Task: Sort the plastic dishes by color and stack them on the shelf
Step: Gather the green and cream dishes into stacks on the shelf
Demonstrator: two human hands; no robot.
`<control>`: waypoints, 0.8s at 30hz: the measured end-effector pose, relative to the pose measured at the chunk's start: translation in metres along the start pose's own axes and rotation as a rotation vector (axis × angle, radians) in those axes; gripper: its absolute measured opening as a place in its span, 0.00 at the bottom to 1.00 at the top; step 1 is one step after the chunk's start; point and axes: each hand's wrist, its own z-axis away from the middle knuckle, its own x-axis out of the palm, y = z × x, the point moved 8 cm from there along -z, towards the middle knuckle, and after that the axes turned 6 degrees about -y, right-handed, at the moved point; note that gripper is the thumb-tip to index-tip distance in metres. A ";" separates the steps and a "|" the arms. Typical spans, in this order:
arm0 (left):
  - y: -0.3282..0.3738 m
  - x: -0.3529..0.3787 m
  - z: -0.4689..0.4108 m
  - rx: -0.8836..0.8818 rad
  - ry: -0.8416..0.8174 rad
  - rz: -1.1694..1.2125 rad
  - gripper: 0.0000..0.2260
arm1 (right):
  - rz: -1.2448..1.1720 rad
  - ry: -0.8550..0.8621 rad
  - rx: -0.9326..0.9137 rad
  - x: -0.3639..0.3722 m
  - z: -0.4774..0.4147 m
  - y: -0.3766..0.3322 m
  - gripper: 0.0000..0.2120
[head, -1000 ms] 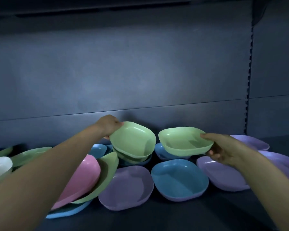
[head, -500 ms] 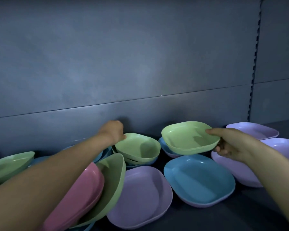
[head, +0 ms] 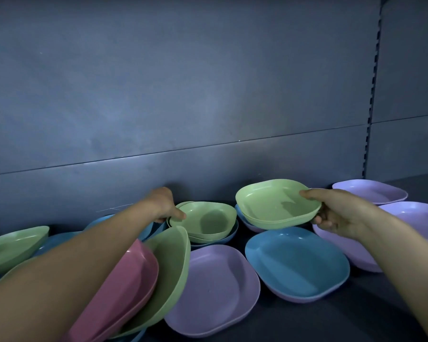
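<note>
Pastel plastic dishes lie scattered on a dark shelf [head: 331,324]. My right hand [head: 336,213] grips a small stack of green dishes [head: 274,204] by its right rim, thumb on top, lifted above the shelf. My left hand [head: 162,206] holds the left rim of a green dish [head: 208,218] lying on top of a low green stack near the back wall. Its thumb lies on the rim. Below that stack a blue dish [head: 230,236] peeks out.
A lilac dish [head: 215,290] and a blue dish [head: 297,262] lie in front. A pink dish [head: 124,292] and a green dish [head: 171,270] lean tilted under my left forearm. More lilac dishes [head: 371,191] sit at right, green ones [head: 13,243] at left. The back wall [head: 183,95] stands close behind.
My left hand lowered its tilted green dish flat onto the green stack. My right hand kept its green stack lifted and shifted slightly; the view moved closer.
</note>
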 end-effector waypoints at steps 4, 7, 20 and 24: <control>0.001 0.004 0.001 0.011 0.005 -0.097 0.13 | 0.005 -0.004 0.015 0.002 0.002 0.002 0.10; -0.001 0.001 -0.001 0.018 0.041 -0.085 0.09 | 0.004 0.001 0.025 0.002 0.003 0.004 0.11; 0.006 -0.034 0.009 0.108 0.344 0.087 0.09 | -0.062 0.043 -0.007 0.005 0.011 0.002 0.10; 0.011 -0.063 0.026 0.070 0.475 0.100 0.10 | -0.054 0.033 -0.028 0.001 0.019 -0.002 0.11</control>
